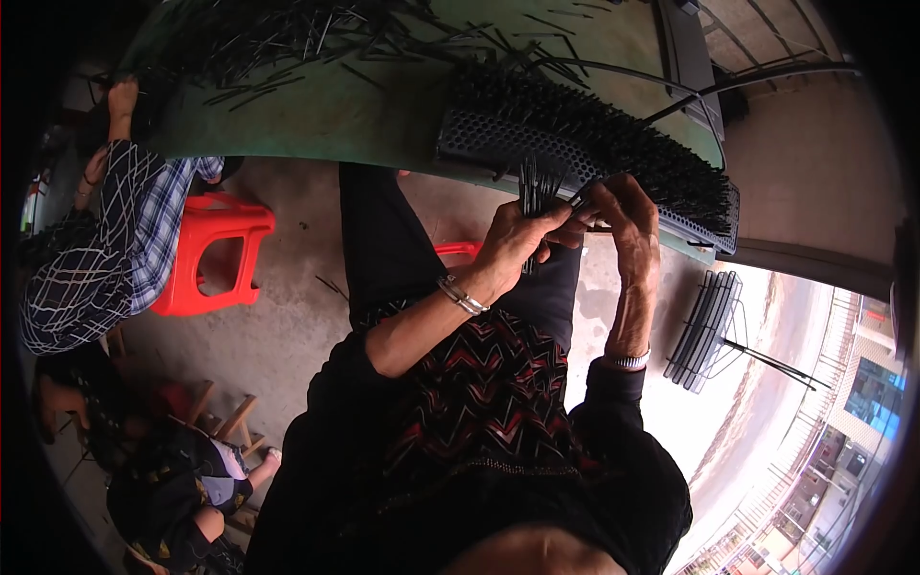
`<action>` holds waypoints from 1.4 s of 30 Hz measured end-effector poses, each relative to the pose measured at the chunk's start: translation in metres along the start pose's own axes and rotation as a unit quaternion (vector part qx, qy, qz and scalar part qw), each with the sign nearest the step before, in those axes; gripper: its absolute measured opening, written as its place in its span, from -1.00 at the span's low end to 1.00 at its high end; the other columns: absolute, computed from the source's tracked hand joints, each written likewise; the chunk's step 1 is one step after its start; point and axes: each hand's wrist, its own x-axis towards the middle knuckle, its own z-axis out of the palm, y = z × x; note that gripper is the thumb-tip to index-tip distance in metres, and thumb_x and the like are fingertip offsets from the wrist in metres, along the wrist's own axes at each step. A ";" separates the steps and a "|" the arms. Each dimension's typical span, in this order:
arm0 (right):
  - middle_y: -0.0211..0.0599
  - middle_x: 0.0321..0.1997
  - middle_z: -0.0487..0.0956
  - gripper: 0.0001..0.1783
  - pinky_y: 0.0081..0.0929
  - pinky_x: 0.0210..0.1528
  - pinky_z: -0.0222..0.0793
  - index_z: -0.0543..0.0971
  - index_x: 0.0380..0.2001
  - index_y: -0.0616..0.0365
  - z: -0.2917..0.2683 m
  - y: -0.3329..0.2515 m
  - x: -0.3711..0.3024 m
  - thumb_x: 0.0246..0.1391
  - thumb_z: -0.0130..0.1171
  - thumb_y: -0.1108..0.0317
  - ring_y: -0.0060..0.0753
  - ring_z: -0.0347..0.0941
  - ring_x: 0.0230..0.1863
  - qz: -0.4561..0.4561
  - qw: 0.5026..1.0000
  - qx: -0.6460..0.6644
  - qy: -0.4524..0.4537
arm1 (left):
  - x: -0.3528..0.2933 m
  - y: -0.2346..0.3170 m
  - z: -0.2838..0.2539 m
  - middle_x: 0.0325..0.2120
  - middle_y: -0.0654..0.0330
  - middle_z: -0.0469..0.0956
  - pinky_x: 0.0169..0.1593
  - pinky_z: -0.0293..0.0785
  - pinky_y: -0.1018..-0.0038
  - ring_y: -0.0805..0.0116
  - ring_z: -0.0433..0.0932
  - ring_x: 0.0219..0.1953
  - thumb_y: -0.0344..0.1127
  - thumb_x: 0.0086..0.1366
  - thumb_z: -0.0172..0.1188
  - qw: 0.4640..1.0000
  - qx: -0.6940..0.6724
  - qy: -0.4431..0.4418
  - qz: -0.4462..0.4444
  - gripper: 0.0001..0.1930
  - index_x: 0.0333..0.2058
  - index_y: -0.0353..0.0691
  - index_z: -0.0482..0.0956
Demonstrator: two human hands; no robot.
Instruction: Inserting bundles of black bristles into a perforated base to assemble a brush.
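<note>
Black sticks (pixel 539 189) clutched in L hand (pixel 513 238); R hand (pixel 623 218) curled alongside, grip can't be told; rack (pixel 503 142) set w/ bristly rows on tabletop (pixel 316 132).

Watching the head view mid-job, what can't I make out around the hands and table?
All in the head view:
- Middle of the black stick bundle: hidden by the left hand.
- What the right hand pinches, if anything: fingertips dark and overlapped.
- Holes under the standing sticks in the rack: covered by those sticks.
- Count of the loose sticks: too thin, overlapping, dark.
- Far side of the green table: cut off by the top edge.
</note>
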 end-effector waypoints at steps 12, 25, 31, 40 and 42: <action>-0.23 -0.43 0.58 -0.74 -0.56 -0.28 0.50 0.52 -0.24 0.35 -0.004 -0.008 -0.001 0.16 0.14 0.31 -0.47 0.57 -0.41 0.046 0.999 0.024 -0.003 | -0.001 0.008 -0.002 -0.49 0.20 0.64 -0.67 0.15 0.72 0.64 0.48 -0.61 -0.15 0.32 0.14 0.992 0.112 0.025 0.053 -0.69 -0.41 -0.31 0.61; -0.22 -0.39 0.64 -0.83 -0.55 -0.23 0.51 0.56 -0.25 0.34 -0.009 -0.004 0.009 0.19 0.03 0.47 -0.48 0.58 -0.35 -0.159 0.962 -0.081 0.207 | 0.013 0.010 -0.009 -0.32 0.15 0.66 -0.60 0.20 0.69 0.47 0.63 -0.39 -0.19 0.28 0.19 0.995 0.003 0.099 -0.007 -0.76 -0.22 -0.25 0.57; -0.26 -0.43 0.64 -0.85 -0.58 -0.24 0.50 0.56 -0.24 0.29 -0.004 0.009 0.026 0.19 0.06 0.45 -0.55 0.56 -0.38 -0.221 0.907 -0.217 0.287 | 0.016 0.004 -0.006 -0.29 0.09 0.63 -0.45 0.36 0.58 0.36 0.63 -0.28 -0.24 0.32 0.12 0.994 -0.085 0.055 -0.051 -0.75 -0.15 -0.28 0.52; -0.31 -0.43 0.65 -0.82 -0.64 -0.26 0.40 0.58 -0.22 0.21 -0.004 0.002 0.024 0.19 0.09 0.37 -0.63 0.55 -0.37 -0.211 0.901 -0.266 0.268 | 0.019 0.000 -0.005 -0.33 0.05 0.61 -0.31 0.59 0.40 0.27 0.63 -0.30 -0.26 0.34 0.06 0.985 -0.168 0.034 -0.038 -0.76 -0.20 -0.34 0.51; -0.31 -0.43 0.65 -0.82 -0.64 -0.28 0.39 0.57 -0.21 0.22 -0.008 0.000 0.025 0.19 0.09 0.37 -0.63 0.54 -0.38 -0.208 0.901 -0.280 0.258 | 0.018 0.000 -0.003 -0.30 0.06 0.59 -0.29 0.61 0.35 0.27 0.62 -0.28 -0.24 0.36 0.04 0.981 -0.187 0.032 -0.051 -0.74 -0.16 -0.33 0.48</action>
